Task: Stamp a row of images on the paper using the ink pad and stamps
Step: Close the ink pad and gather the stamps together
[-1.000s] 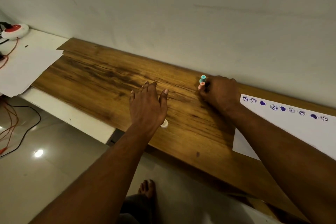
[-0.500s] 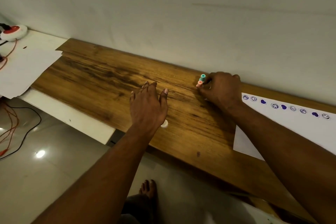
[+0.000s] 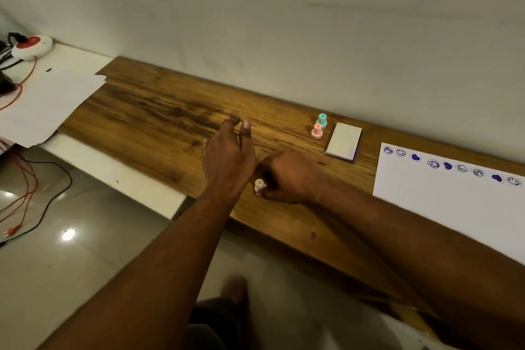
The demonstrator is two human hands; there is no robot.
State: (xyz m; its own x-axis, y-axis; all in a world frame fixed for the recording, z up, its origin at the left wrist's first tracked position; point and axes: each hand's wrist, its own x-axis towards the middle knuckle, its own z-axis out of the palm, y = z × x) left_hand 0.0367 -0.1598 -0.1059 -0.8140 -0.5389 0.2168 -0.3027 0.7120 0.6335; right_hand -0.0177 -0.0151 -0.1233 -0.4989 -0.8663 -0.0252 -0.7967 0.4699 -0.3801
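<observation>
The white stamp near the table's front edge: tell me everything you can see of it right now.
The white stamp is a small, pale plastic-looking piece with a rounded knob shape, standing near the front edge of the wooden table. Only part of it shows, between the two wrists. The right hand is curled around it, fingers at its side; whether it is already lifted I cannot tell. The left hand hovers open just beside it. Its stamping face is hidden.
</observation>
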